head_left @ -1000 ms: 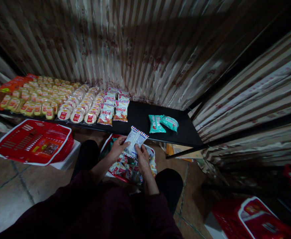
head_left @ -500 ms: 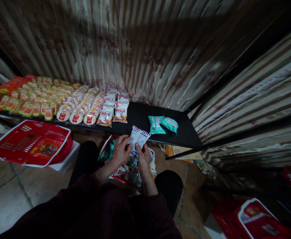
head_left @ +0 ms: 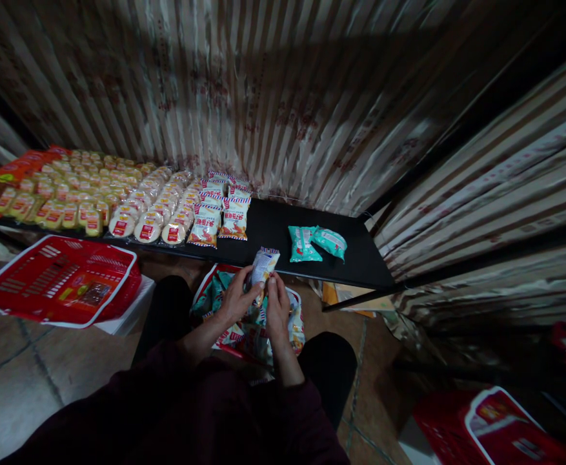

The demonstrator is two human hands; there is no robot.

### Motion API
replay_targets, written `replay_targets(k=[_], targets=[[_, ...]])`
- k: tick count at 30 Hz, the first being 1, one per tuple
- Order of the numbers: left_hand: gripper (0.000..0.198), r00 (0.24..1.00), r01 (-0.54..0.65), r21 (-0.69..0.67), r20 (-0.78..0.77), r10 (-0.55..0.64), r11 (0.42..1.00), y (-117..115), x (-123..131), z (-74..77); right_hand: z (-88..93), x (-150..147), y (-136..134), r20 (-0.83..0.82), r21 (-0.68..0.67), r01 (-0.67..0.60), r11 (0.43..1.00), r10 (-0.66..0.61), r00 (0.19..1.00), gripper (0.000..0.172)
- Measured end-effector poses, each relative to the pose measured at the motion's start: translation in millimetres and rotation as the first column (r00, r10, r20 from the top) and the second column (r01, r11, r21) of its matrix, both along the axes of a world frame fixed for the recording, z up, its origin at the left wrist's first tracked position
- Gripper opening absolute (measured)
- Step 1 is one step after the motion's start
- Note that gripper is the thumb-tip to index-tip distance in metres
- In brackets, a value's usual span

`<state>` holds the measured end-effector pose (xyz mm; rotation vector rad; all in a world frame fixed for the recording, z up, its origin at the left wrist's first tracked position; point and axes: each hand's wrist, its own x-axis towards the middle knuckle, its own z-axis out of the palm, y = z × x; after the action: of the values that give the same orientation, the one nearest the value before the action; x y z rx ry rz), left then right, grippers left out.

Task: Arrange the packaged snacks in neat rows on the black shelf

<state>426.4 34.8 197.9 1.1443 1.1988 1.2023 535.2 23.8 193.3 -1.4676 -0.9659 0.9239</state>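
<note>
Both my hands hold one small snack packet with a red-and-blue striped top edge, raised just in front of the black shelf. My left hand grips its lower left side, and my right hand pinches its lower right. Under my hands, between my knees, a red basket holds several more packets. On the shelf, matching striped packets stand in rows, and two teal packets lie to the right.
Rows of round and yellow snack packs fill the shelf's left part. A red basket rests on a white box at the left, and another red basket sits at lower right. Striped curtain hangs behind the shelf.
The packet has turned from flat-on to edge-on between my hands and risen slightly. My hands have drawn closer together.
</note>
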Motion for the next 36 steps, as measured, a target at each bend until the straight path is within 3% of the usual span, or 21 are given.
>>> replay_targets(k=[5, 11, 16, 21, 24, 27, 36], targets=[[0.055, 0.990, 0.050, -0.113, 0.140, -0.034, 0.992, 0.8, -0.1, 0.8, 3.3, -1.5, 0.0, 0.221, 0.151, -0.059, 0.987, 0.025, 0.975, 0.040], [0.050, 0.929, 0.043, -0.257, 0.366, 0.057, 0.965, 3.4, -6.0, -0.3, 5.8, -4.5, 1.3, 0.268, 0.184, -0.140, 0.973, 0.088, 0.959, 0.035], [0.049, 0.865, 0.053, -0.265, 0.494, 0.089, 0.963, 8.0, -13.4, -5.6, -8.2, -3.1, 8.0, 0.144, 0.103, 0.001, 0.995, -0.016, 0.989, 0.045], [0.048, 0.825, 0.071, -0.257, 0.558, 0.088, 0.964, 13.3, -19.2, -12.1, -18.9, -2.7, 9.7, -0.096, -0.068, -0.100, 0.993, 0.093, 0.991, 0.048], [0.048, 0.824, 0.088, -0.275, 0.561, 0.086, 0.957, 18.1, -22.8, -15.8, -22.0, -4.5, 10.3, -0.196, -0.060, -0.176, 0.983, 0.162, 0.967, 0.041], [0.049, 0.856, 0.091, -0.226, 0.515, 0.040, 0.970, 24.8, -26.9, -17.4, -23.5, -6.9, 14.7, -0.228, -0.060, -0.172, 0.983, 0.155, 0.961, 0.039], [0.043, 0.962, -0.114, -0.102, 0.235, 0.135, 0.988, 48.8, -32.3, -25.9, -31.0, -14.7, 46.1, -0.183, -0.056, -0.118, 0.991, 0.106, 0.977, 0.046]])
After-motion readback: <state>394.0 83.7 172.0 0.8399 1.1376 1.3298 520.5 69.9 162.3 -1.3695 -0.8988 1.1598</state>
